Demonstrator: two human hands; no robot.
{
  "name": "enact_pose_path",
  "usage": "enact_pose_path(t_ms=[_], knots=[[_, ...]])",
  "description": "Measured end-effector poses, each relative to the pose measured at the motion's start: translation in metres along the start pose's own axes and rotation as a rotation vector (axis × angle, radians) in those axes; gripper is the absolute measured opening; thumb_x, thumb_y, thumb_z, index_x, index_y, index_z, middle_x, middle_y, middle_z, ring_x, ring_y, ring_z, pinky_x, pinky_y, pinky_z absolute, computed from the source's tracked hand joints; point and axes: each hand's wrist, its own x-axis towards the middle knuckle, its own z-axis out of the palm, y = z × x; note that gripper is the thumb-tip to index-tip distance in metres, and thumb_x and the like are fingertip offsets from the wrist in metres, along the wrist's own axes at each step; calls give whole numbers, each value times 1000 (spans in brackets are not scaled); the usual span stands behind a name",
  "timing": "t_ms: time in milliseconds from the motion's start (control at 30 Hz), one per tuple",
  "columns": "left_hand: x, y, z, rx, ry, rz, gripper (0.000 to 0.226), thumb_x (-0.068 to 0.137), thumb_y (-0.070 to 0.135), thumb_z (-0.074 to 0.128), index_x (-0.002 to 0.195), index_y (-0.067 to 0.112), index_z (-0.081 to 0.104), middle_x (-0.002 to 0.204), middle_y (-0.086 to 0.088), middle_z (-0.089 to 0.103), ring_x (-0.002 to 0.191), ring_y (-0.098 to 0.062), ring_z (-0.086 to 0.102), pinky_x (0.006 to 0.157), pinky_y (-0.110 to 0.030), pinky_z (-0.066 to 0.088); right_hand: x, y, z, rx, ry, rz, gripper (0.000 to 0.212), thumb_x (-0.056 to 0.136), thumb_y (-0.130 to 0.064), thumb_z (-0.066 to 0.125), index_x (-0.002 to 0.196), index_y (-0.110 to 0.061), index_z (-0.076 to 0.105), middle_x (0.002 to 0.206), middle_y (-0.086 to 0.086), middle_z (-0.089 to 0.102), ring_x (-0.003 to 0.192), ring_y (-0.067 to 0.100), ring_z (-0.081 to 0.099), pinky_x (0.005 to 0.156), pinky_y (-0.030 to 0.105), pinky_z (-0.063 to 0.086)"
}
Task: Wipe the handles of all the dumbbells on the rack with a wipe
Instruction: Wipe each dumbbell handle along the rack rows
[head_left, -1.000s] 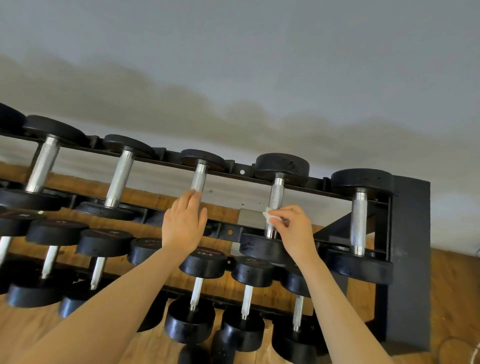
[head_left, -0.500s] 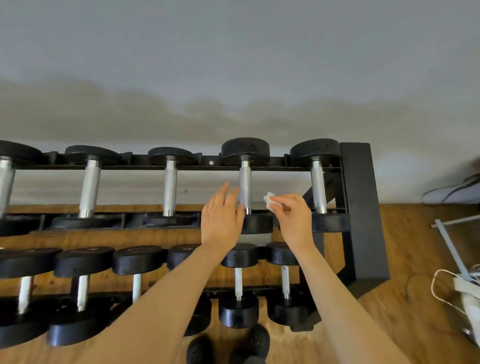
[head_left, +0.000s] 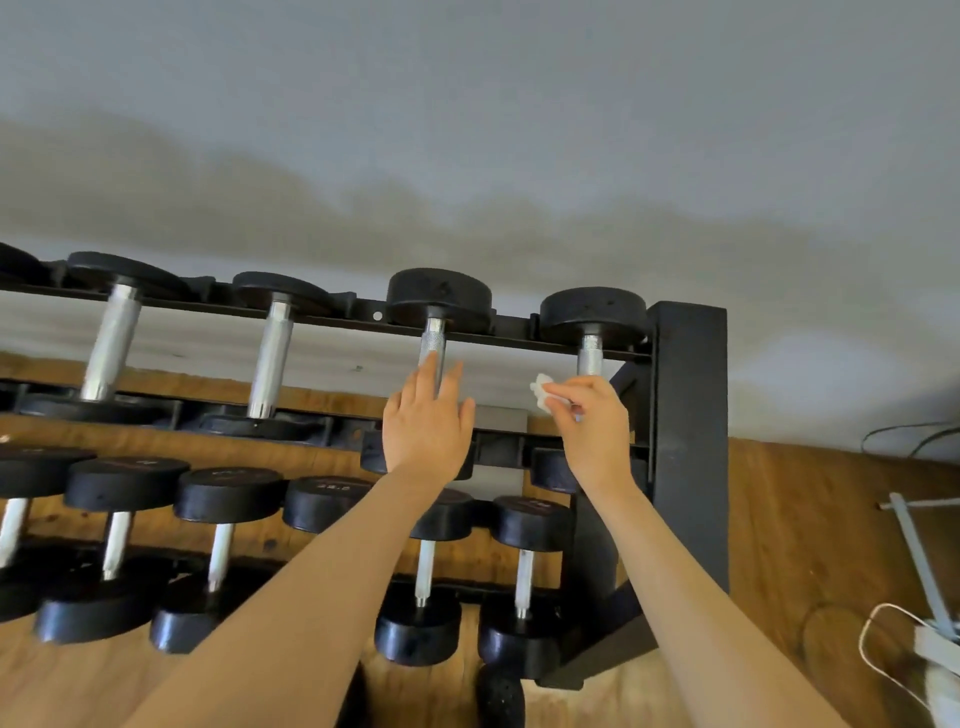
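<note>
A black rack (head_left: 685, 415) holds two rows of black dumbbells with silver handles. My right hand (head_left: 592, 431) pinches a small white wipe (head_left: 541, 392) just left of the rightmost top-row handle (head_left: 590, 356), whose lower part my hand hides. My left hand (head_left: 428, 423) hovers with fingers straight in front of the second handle from the right (head_left: 434, 343). Whether it touches that handle is unclear. Further left stand two more top-row handles (head_left: 270, 358), (head_left: 111, 348). Several smaller dumbbells (head_left: 423, 571) fill the lower row.
A grey wall rises behind the rack. The floor is wood (head_left: 805, 519). White cables and a grey metal frame (head_left: 919, 566) lie on the floor at the right. A dark dumbbell end (head_left: 501, 696) sits on the floor below the rack.
My right hand with the wipe left the second handle from the right and moved right to the rightmost handle. My left hand shifted right to the second handle from the right.
</note>
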Motion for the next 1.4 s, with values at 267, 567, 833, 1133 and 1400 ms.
enact_pose_path(t_ms=[267, 567, 833, 1133, 1400], knots=[[-1, 3, 9, 66, 44, -28, 51, 100, 40, 42, 148, 21, 39, 159, -6, 28, 136, -25, 43, 103, -39, 44, 24, 35, -19, 131, 86, 0, 17, 88, -12, 67, 104, -11, 73, 104, -4, 58, 94, 12, 59, 86, 28, 53], [1, 3, 12, 79, 60, -44, 48, 96, 37, 50, 141, 19, 50, 157, -8, 34, 133, -28, 46, 93, -43, 51, 50, 55, -17, 182, 224, 73, 16, 90, -11, 63, 102, -10, 73, 106, 4, 64, 93, 8, 58, 84, 24, 52], [1, 3, 13, 75, 83, -51, 47, 95, 36, 53, 139, 18, 52, 155, -8, 37, 131, -26, 48, 91, -43, 52, 59, 54, -11, 185, 153, -5, 22, 92, -7, 60, 112, -9, 69, 111, 5, 66, 105, 13, 59, 91, 15, 45], [0, 3, 13, 66, 106, -42, 46, 94, 33, 56, 137, 16, 54, 153, -7, 40, 127, -27, 52, 87, -43, 53, 66, 50, -12, 222, 201, 67, 21, 91, -6, 61, 109, -9, 71, 107, 3, 70, 100, 11, 63, 90, 17, 48], [1, 0, 15, 74, 113, -27, 44, 92, 31, 59, 132, 14, 58, 150, -10, 44, 123, -28, 55, 79, -44, 57, 51, 55, -16, 218, 116, 131, 26, 90, -5, 62, 115, -8, 68, 108, 5, 70, 98, 12, 64, 81, -1, 41]])
